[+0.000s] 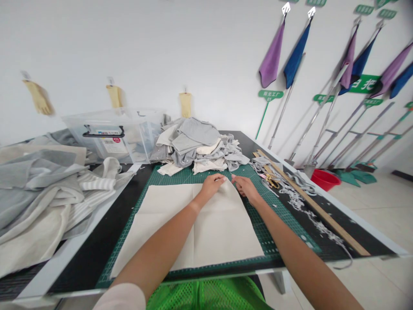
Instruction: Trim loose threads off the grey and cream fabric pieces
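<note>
A cream cloth (pixel 167 215) with crease lines lies spread over the green cutting mat (pixel 284 215). At the cloth's far right corner, my left hand (pixel 213 185) pinches the edge, with the fabric slightly raised under it. Just to the right, my right hand (pixel 243 187) is closed beside the same corner, fingers curled; what it holds, if anything, is too small to make out. Beyond both hands rises a pile of grey and cream fabric pieces (pixel 196 140).
Grey and striped fabrics (pixel 48 185) are heaped at left, near a clear plastic box (pixel 109 133). To the right lie gold-handled scissors (pixel 271 181), fabric scraps (pixel 297 200) and a long wooden strip (pixel 322 211). A green mesh basket (pixel 203 295) is below the table's front edge.
</note>
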Demonstrator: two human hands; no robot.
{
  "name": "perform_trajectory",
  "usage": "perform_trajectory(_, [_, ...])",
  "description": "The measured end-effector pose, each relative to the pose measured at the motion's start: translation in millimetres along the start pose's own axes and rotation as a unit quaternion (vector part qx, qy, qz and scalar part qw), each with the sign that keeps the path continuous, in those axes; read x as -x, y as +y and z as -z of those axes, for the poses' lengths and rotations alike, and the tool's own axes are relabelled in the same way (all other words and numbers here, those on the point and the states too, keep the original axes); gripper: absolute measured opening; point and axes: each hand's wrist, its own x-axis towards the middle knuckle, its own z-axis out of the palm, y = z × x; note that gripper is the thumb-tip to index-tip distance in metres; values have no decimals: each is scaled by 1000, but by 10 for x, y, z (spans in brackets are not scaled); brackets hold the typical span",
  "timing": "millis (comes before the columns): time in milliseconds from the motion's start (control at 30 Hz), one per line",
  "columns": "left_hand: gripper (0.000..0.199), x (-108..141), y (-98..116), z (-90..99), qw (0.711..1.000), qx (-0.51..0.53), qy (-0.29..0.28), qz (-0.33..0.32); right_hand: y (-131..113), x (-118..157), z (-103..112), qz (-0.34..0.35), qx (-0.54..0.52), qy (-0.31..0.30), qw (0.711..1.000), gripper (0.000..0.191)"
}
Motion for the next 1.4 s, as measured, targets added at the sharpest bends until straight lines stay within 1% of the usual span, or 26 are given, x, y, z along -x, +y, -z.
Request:
perform_trajectory(67, [30, -2, 7, -13, 1000, -6, 0, -3, 1, 8, -8, -2, 16, -19, 1000, 47])
perform_trajectory(133, [29, -14, 10, -24, 1000, -9, -4, -4, 3, 21, -9, 21, 52, -39, 998, 47])
perform_trajectory(200, [29, -32, 15, -13, 1000, -17, -18, 3, 6, 26, 1, 50, 96, -47, 993, 47])
perform_trajectory(267, [32, -48, 31, 41, 997, -51, -43, 22, 10, 15, 23, 67, 130, -31, 989, 46])
perform_trajectory(333, [34, -57, 62, 147, 989, -120, -79, 42, 14, -7, 50, 72, 150, -7, 986, 46])
perform_trajectory(400, [33, -59, 110, 288, 972, -196, -118, 54, 17, -29, 73, 72, 168, 5, 983, 45])
perform_trajectory(500, [22, -50, 214, 500, 946, -274, -156, 70, 10, -42, 98, 68, 199, -1, 978, 44])
perform_trajectory(600, [20, -14, 352, 654, 918, -351, -155, 101, -13, -30, 133, 67, 239, -31, 968, 45])
perform_trajectory(733, [32, 104, 545, 834, 860, -478, -124, 128, -33, -11, 204, 81, 290, -83, 950, 48])
perform_trajectory(800, [34, 184, 627, 958, 836, -510, -129, 159, -32, -5, 224, 80, 295, -99, 947, 49])
perform_trajectory(900, [36, 312, 717, 1191, 812, -522, -155, 209, -29, 8, 216, 50, 267, -104, 957, 52])
perform_trajectory(1000, [45, 442, 767, 1434, 788, -540, -170, 240, -47, 50, 194, -9, 190, -115, 975, 56])
perform_trajectory(1067, [48, 521, 777, 1574, 776, -550, -174, 256, -72, 100, 190, -41, 136, -141, 980, 56])
perform_trajectory(1133, [49, 585, 767, 1693, 773, -551, -174, 264, -103, 161, 194, -61, 114, -184, 974, 56])
perform_trajectory(1200, [48, 629, 740, 1792, 775, -545, -169, 270, -138, 222, 196, -67, 136, -220, 964, 57])
perform_trajectory(1300, [48, 667, 679, 1918, 781, -533, -165, 281, -193, 291, 179, -60, 193, -227, 953, 58])
perform_trajectory(1400, [50, 697, 616, 2018, 789, -515, -167, 291, -254, 342, 149, -38, 234, -227, 945, 54])
